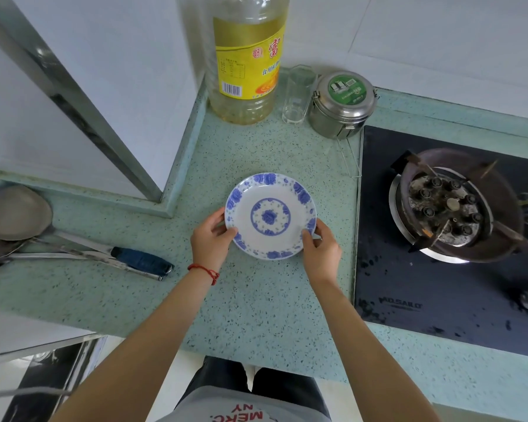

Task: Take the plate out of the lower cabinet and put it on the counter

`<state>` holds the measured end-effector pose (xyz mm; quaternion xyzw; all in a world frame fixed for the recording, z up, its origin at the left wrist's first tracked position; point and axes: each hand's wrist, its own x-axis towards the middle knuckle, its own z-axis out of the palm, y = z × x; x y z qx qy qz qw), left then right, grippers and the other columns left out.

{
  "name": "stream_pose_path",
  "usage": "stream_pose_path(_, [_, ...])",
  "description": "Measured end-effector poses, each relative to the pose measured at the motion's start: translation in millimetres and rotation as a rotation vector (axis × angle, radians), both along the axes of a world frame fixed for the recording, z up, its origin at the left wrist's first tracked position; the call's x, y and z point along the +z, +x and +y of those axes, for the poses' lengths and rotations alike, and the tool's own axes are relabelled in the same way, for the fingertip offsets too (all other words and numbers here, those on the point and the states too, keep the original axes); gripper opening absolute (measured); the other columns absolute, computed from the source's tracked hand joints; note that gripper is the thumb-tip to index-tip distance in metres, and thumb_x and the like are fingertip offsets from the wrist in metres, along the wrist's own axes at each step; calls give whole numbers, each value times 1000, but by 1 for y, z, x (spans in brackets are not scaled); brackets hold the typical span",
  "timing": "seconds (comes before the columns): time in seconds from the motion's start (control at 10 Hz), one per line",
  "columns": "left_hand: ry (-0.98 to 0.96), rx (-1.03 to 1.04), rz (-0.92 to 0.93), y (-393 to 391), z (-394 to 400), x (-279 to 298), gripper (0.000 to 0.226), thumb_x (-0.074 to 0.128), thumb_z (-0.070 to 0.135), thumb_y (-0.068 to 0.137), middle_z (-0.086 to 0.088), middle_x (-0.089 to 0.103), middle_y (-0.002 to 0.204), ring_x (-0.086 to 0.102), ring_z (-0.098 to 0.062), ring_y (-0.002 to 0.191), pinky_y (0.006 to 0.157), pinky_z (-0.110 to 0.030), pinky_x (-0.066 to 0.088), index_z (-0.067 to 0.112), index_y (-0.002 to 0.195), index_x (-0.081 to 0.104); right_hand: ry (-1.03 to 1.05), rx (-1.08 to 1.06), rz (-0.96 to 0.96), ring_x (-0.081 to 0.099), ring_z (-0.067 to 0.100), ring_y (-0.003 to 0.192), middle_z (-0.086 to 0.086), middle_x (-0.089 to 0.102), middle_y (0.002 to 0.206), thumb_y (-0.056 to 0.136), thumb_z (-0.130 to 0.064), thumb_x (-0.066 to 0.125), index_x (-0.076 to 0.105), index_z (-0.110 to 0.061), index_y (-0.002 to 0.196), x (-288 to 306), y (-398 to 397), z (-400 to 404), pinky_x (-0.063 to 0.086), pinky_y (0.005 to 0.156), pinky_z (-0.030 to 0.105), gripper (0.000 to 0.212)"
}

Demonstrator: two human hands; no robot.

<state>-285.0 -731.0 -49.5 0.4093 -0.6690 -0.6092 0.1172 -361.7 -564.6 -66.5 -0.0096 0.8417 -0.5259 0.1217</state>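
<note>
Plate (270, 216), white with blue flowers, sits on the green speckled bench (256, 300), and we hold it at both sides: our left hand (212, 239) and right hand (320, 248) curl their fingers (230, 231) closed over its rim. An oil bottle (247, 62) stands behind; the stove (448, 205) lies right.

Home kitchen: gas stove (448, 205), oil bottle (247, 59).

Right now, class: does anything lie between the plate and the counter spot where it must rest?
Nothing visible does. The plate, held at its rim by the left hand and right hand, sits over bare counter.
</note>
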Motion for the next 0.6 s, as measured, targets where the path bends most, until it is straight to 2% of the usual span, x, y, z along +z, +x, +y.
stream_pose_path(0.1, [-37,11,-19,6,0,-1,37,67,4,76,-6,68,99,64,-14,82,82,-35,55,8,113,62,-33,-30,-68,63,14,78,0,64,100,89,-20,56,48,-16,128,5,5,4,52,61,11,40])
stream_pose_path(0.2, [-57,21,-31,17,3,1,38,70,16,77,-12,69,105,65,-17,85,82,-38,56,8,113,61,4,-83,-81,65,18,88,1,62,116,89,-26,58,41,-12,133,8,14,11,53,76,28,50])
stream_pose_path(0.3, [-113,0,-23,29,7,2,37,64,23,82,-13,67,111,63,-18,90,84,-35,53,7,115,59,13,-105,-57,65,22,88,5,62,117,90,-26,56,43,-12,131,9,26,16,56,79,38,45])
stream_pose_path(0.4, [-199,-69,-15,40,11,7,33,57,19,87,-13,65,115,58,-13,93,82,-25,46,5,117,57,51,-66,-17,62,19,91,6,61,118,92,-26,52,45,-12,129,18,38,18,53,75,32,40])
stream_pose_path(0.5, [-287,-162,6,53,10,5,34,53,16,90,-16,62,122,57,-16,101,87,-27,45,3,120,55,90,-2,53,56,13,92,8,58,122,94,-23,47,47,-9,127,24,51,18,46,72,21,36])
stream_pose_path(0.6, [-402,-279,-40,65,11,6,35,51,17,91,-18,59,126,55,-26,114,95,-31,41,2,123,53,144,80,113,54,13,91,13,57,124,94,-22,47,50,-5,124,33,64,17,48,77,26,35])
